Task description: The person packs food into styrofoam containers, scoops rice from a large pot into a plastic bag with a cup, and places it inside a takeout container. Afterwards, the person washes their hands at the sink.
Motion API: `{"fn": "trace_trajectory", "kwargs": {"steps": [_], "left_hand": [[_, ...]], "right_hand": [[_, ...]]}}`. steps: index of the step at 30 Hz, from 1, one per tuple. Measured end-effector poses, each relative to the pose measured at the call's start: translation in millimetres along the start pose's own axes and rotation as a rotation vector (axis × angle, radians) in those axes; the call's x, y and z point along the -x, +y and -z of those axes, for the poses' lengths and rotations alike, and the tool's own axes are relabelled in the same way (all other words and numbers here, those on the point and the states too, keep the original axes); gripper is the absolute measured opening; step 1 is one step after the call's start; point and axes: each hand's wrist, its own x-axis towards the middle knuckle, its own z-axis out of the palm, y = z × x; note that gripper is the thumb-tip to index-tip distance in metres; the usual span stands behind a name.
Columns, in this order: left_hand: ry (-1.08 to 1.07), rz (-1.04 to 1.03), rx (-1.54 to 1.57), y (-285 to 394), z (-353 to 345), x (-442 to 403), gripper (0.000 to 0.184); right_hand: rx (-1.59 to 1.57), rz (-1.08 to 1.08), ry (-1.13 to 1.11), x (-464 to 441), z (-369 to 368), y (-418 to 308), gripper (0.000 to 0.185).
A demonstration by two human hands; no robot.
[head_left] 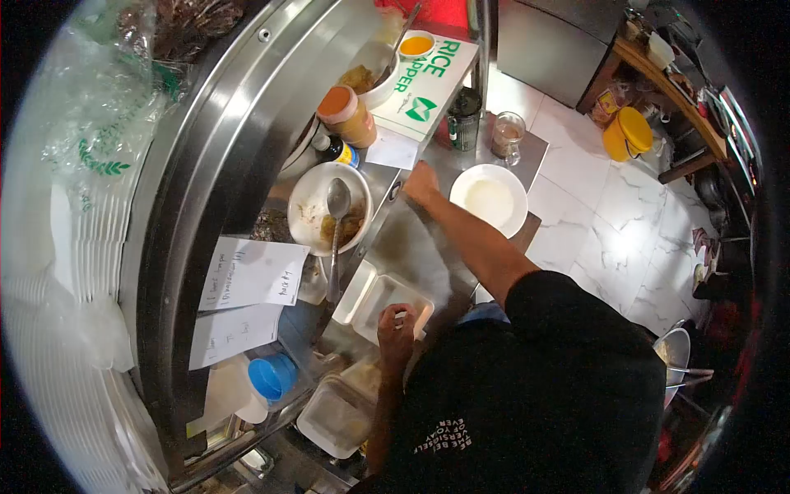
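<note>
My left hand (397, 325) is over an open translucent plastic container (383, 305) on the steel counter, its fingers curled in; anything inside them is too small to tell. Higher up, my right hand (421, 183) is closed at the counter's edge, beside a small white paper (393, 154); what its fingers hold, if anything, is hidden. A white plate (489, 201) with a pale layer in it lies right of my right forearm. Between the hands and the shelf stands a white bowl (304, 210) of food with a metal spoon (336, 239) in it.
On the shelf are a jar with an orange lid (337, 103), a dark bottle (333, 150), a white box (432, 82) and a cup of orange liquid (417, 44). A glass mug (508, 132) is near the plate. Handwritten papers (255, 276) hang above a blue container (272, 376).
</note>
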Motion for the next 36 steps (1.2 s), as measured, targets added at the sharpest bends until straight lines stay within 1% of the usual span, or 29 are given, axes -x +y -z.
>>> {"fn": "trace_trajectory", "kwargs": {"steps": [2, 3, 5, 7, 8, 9, 11, 13, 14, 15, 17, 19, 21, 23, 24, 26, 28, 29, 30, 31, 33, 34, 35, 36], "left_hand": [[0.000, -0.098, -0.021, -9, -8, -5, 0.019], [-0.013, -0.069, -0.027, -2, -11, -3, 0.019], [-0.026, -0.012, -0.032, 17, -18, 1, 0.019], [-0.018, -0.132, -0.077, 11, -25, 0, 0.018], [-0.011, -0.192, -0.100, 10, -28, 0, 0.018], [-0.018, -0.203, -0.074, 13, -32, 2, 0.018], [-0.039, -0.223, -0.022, 21, -42, 4, 0.017], [-0.035, -0.351, -0.049, 30, -53, 6, 0.016], [-0.039, -0.412, -0.064, 34, -59, 8, 0.015], [-0.072, -0.427, -0.054, 38, -65, 9, 0.015], [-0.143, -0.456, -0.037, 44, -77, 13, 0.015], [-0.160, -0.503, -0.114, 39, -92, 19, 0.014], [-0.195, -0.518, -0.178, 30, -109, 24, 0.015], [-0.245, -0.490, -0.233, 9, -123, 28, 0.016], [-0.222, -0.522, -0.336, -9, -128, 23, 0.019], [-0.086, -0.595, -0.454, -22, -125, 27, 0.022], [0.058, -0.630, -0.552, -30, -118, 31, 0.025], [0.134, -0.631, -0.597, -33, -111, 32, 0.028], [0.188, -0.569, -0.643, -40, -105, 27, 0.034], [0.236, -0.510, -0.692, -47, -98, 22, 0.040], [0.263, -0.395, -0.709, -50, -82, 13, 0.051], [0.293, -0.380, -0.750, -59, -77, 5, 0.053], [0.325, -0.373, -0.789, -66, -73, -4, 0.056], [0.287, -0.342, -0.809, -64, -70, -7, 0.056]], "right_hand": [[-0.115, 0.024, 0.096, 42, 44, -9, 0.046], [-0.172, 0.041, 0.144, 66, 60, -11, 0.046], [-0.134, 0.244, 0.288, 100, 65, 8, 0.041], [-0.269, 0.307, 0.198, 162, 109, 9, 0.037], [-0.374, 0.210, 0.069, 190, 122, 13, 0.032], [-0.475, 0.110, -0.062, 218, 134, 19, 0.027], [-0.478, 0.152, -0.228, 274, 163, 35, 0.023], [-0.328, 0.201, -0.281, 317, 166, 73, 0.024], [-0.355, 0.146, -0.300, 336, 159, 102, 0.024], [-0.383, 0.089, -0.318, 351, 146, 139, 0.023], [-0.217, -0.001, -0.253, 379, 125, 216, 0.024], [-0.244, -0.297, -0.171, 414, 102, 302, 0.021], [0.122, -0.280, 0.029, 469, 36, 458, 0.018], [0.158, -0.960, -0.069, 516, 51, 512, 0.016], [0.345, -0.556, -0.081, 547, 57, 518, 0.016], [0.112, -0.434, -0.245, 580, 47, 584, 0.012], [-0.004, -0.540, -0.069, 602, 64, 560, 0.012], [-0.094, -0.542, 0.027, 610, 68, 553, 0.013], [-0.167, -0.521, 0.113, 616, 71, 544, 0.015], [-0.088, -0.425, 0.147, 622, 88, 514, 0.017], [0.067, -0.650, 0.050, 625, 111, 469, 0.023], [-0.030, -0.699, 0.070, 628, 106, 463, 0.026], [-0.102, -0.882, 0.065, 625, 107, 449, 0.025], [-0.297, -0.944, 0.091, 624, 110, 431, 0.025]]}}
